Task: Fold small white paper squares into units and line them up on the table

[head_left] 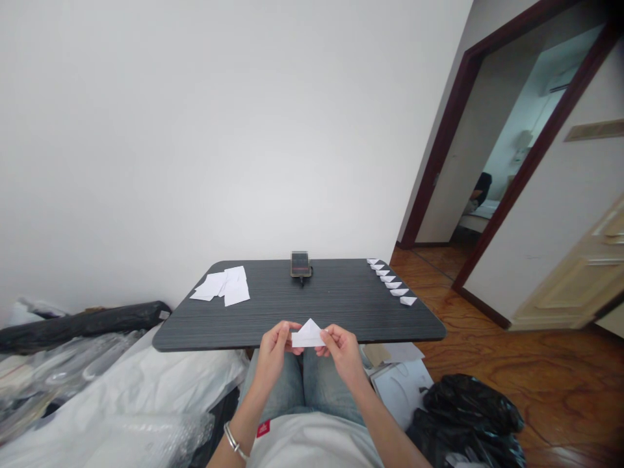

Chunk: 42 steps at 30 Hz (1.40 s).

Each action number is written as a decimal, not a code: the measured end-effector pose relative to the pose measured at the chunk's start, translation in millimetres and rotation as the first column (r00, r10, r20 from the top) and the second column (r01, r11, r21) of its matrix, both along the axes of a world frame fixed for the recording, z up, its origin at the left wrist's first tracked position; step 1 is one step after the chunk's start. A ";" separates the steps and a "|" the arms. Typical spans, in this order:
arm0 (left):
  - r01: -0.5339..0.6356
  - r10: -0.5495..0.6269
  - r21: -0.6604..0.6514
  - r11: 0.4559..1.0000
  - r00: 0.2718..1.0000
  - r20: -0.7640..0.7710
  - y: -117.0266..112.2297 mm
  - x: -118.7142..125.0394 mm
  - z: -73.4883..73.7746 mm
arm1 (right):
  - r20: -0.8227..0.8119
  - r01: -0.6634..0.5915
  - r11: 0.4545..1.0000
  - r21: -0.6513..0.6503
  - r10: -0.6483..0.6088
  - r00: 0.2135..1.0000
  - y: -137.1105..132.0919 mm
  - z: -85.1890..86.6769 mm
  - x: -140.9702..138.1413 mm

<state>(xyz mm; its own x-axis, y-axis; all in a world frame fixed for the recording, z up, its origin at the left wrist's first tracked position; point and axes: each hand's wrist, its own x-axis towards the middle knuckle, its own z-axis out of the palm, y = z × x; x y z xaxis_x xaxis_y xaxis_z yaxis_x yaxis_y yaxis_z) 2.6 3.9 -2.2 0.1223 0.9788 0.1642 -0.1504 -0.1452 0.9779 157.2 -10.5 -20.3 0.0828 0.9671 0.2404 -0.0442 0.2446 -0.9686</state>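
A small white folded paper (308, 334), pointed at the top, is held just over the near edge of a dark wood-grain table (302, 305). My left hand (273, 348) pinches its left end, fingers closed. My right hand (341, 348) pinches its right end the same way. A loose pile of white paper sheets (223, 285) lies at the table's far left. A row of several small folded white paper pieces (390, 281) runs along the right edge.
A phone (300, 264) with a cable stands at the table's far edge by the white wall. Clear plastic wrap (73, 390) and a dark roll lie left. A black bag (468, 409) sits on the wooden floor at right. An open doorway (492, 188) is beyond.
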 end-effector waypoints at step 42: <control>-0.171 0.172 0.080 0.982 0.985 -0.004 3.7 -3.7 -5.2 | -0.041 -0.032 0.999 -0.040 0.031 0.999 -5.0 5.2 -4.7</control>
<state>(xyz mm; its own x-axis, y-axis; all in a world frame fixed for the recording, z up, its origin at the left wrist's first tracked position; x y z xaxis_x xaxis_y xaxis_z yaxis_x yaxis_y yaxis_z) -1.1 7.6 -7.4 -0.0445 0.9695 0.2411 -0.1065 -0.2446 0.9638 152.5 -15.5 -15.2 0.0609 0.9783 0.1979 -0.0909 0.2029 -0.9750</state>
